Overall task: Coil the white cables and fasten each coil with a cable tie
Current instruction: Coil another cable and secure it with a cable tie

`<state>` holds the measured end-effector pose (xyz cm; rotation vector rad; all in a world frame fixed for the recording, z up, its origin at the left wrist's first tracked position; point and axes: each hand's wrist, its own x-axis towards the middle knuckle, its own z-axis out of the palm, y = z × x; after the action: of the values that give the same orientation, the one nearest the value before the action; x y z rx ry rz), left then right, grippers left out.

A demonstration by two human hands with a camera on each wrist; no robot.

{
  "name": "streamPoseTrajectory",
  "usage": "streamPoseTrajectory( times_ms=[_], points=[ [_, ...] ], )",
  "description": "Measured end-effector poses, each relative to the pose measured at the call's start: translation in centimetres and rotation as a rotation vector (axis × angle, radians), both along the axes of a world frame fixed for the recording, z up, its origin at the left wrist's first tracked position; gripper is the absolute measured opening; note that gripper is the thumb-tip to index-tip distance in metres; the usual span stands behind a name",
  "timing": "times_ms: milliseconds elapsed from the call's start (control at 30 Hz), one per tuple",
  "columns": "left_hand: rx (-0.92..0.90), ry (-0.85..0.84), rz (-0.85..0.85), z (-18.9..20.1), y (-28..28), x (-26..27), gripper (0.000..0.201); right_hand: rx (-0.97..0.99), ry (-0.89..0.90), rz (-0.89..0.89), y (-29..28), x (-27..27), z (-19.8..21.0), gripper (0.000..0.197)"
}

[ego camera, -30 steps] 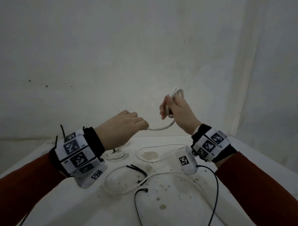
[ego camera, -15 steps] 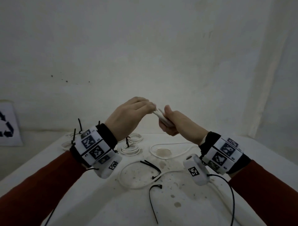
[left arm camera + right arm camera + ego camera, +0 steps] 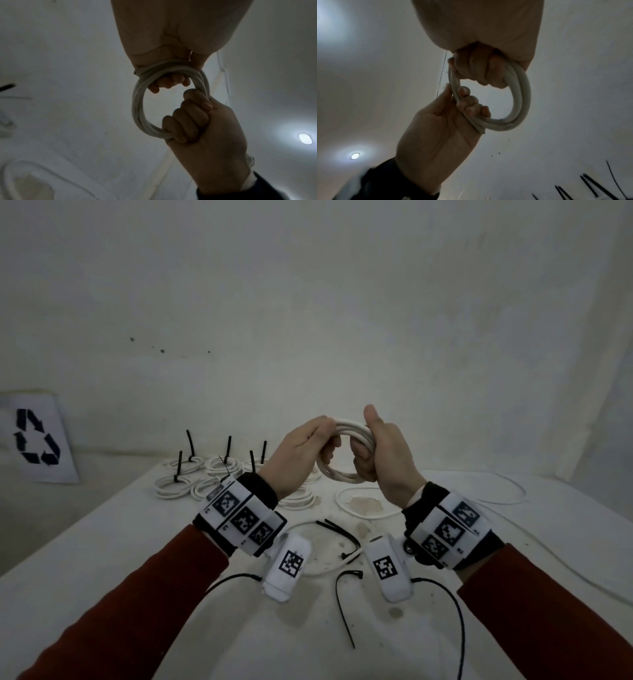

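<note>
Head looks down — both wrist views upward, sharing the coil [image 3: 346,453].

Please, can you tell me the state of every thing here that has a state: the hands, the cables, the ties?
Left hand: grips the coil.
Right hand: grips the coil.
Coil: wound, held in the air, no tie visible.
Tied coils: fastened, on the table.
Loose cable: uncoiled, on the table.
Loose ties: unused, on the table.

sign: recycling arrows | on: white sheet [image 3: 39,440] | readable words: none
</note>
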<state>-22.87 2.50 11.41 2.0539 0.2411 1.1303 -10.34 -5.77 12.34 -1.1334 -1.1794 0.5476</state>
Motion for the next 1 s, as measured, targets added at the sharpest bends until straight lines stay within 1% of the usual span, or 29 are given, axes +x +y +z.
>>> streamPoseTrajectory(
  times_ms=[100,167,233,267,333,400,467,500,567,600,633,700,767,867,900,933,967,1000],
  points=[
    [-0.293,0.024,-0.088,-1.2,0.7,0.3,0.043,-0.001,0.216,0.054,0.7,-0.3,-1.7,0.065],
    [-0.451,0.015,-0.153,-2.0,0.9,0.4,0.042,-0.026,0.312,0.100,1.0,-0.3,-2.6,0.065],
    [-0.472,0.025,-0.128,-2.9,1.0,0.2,0.040,-0.060,0.329,0.118,1.5,-0.1,-3.7,0.062],
    [-0.453,0.039,-0.105,-3.4,1.1,0.1,0.038,-0.089,0.296,0.104,1.7,0.1,-4.2,0.061],
    [-0.419,0.070,-0.044,-4.5,1.6,-0.3,0.036,-0.206,0.134,0.023,2.0,0.8,-5.1,0.056],
    [-0.373,0.110,0.056,-5.5,2.5,-0.9,0.035,-0.403,-0.079,-0.062,2.0,2.0,-6.0,0.038],
    [-0.284,0.174,0.182,-6.4,3.9,-1.8,0.037,-0.607,-0.328,-0.104,1.4,3.2,-7.0,0.019],
    [-0.235,0.213,0.237,-6.8,4.5,-2.2,0.038,-0.696,-0.482,-0.100,1.1,3.7,-7.5,0.016],
    [-0.151,0.291,0.321,-7.3,5.5,-2.8,0.040,-0.857,-0.775,-0.030,0.4,3.9,-8.3,0.017],
    [-0.126,0.324,0.352,-7.5,5.9,-3.0,0.040,-0.926,-0.877,0.014,0.1,3.8,-8.5,0.018],
    [-0.107,0.355,0.379,-7.5,6.0,-3.1,0.040,-0.980,-0.943,0.051,0.0,3.6,-8.7,0.019],
    [-0.079,0.407,0.423,-7.6,6.2,-3.2,0.040,-1.037,-1.013,0.097,-0.1,3.1,-9.0,0.020],
    [-0.070,0.443,0.447,-7.5,6.3,-3.2,0.039,-1.050,-1.059,0.117,0.2,2.6,-9.6,0.022],
    [-0.053,0.478,0.478,-7.2,6.1,-3.2,0.037,-1.015,-1.175,0.104,0.6,1.9,-10.6,0.020],
    [-0.056,0.484,0.480,-7.1,6.1,-3.2,0.040,-0.990,-1.196,0.097,0.6,1.8,-10.7,0.017],
    [-0.070,0.481,0.477,-7.1,6.2,-3.2,0.043,-0.972,-1.182,0.101,0.7,1.9,-10.7,0.014],
    [-0.093,0.475,0.475,-7.0,6.3,-3.2,0.046,-0.967,-1.126,0.117,0.6,2.1,-10.5,0.011],
    [-0.111,0.474,0.478,-7.0,6.4,-3.3,0.046,-0.970,-1.031,0.138,0.5,2.3,-10.2,0.009]
  ],
)
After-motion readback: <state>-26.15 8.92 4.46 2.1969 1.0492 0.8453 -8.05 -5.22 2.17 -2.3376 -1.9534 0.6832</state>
